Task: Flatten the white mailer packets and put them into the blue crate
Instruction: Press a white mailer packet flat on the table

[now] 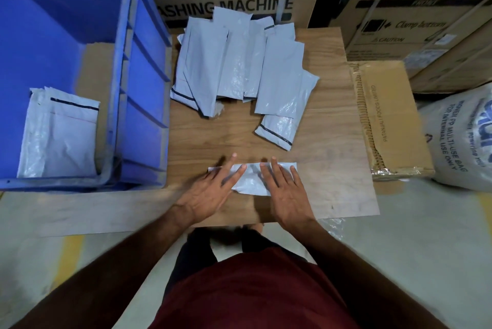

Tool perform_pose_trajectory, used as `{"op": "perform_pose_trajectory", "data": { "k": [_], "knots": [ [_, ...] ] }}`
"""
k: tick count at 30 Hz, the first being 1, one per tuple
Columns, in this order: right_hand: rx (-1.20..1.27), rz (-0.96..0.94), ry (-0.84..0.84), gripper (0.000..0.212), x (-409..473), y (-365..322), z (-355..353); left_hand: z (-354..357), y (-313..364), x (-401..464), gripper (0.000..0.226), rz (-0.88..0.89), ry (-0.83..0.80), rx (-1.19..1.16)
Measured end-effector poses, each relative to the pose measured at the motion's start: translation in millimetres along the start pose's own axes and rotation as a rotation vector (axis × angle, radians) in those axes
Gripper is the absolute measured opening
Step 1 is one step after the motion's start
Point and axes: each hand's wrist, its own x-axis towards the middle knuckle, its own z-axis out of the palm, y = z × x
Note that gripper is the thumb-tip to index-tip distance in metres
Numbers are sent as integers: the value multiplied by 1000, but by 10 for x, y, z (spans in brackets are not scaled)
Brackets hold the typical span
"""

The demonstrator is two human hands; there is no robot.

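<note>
While one white packet (251,179) lies crosswise near the front edge of the wooden board (332,169), both hands press it flat: the left hand (210,193) covers its left end with straight, spread fingers, and the right hand (286,190) rests on its right end, fingers straight and close together. To do this well, I judge the palms should sweep outward from the middle so trapped air and creases leave through the ends. A loose pile of packets (239,62) waits at the back of the board, and a few flattened ones (61,137) lie in the blue crate (143,67) beside its left edge. The left fingertips are blurred, and the crate's far side is cut off
</note>
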Motion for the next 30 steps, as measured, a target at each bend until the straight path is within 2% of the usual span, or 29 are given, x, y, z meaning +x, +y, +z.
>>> {"op": "perform_pose_trajectory", "data": {
  "k": [4,6,9,13,18,22,26,30],
  "knots": [
    [-88,-59,76,95,64,9,-231,-218,-87,21,112,15,-60,27],
    [-140,-104,110,96,85,44,-323,-340,-128,43,118,33,-75,20],
    [-191,-161,125,95,132,128,-431,-487,-212,69,108,65,-67,-8],
    [-200,-236,49,99,236,257,-442,-551,-267,176,91,89,-91,23],
    [-272,-204,52,89,411,256,-310,-274,-241,235,91,-157,-109,68],
    [-36,-87,8,76,376,-57,-91,9,-33,87,67,-366,-89,-83],
    [129,-25,-50,70,248,-266,170,268,7,-13,69,-355,-119,-107],
    [189,-5,-43,69,275,-259,321,361,63,40,71,-414,-129,-121]
  ]
}}
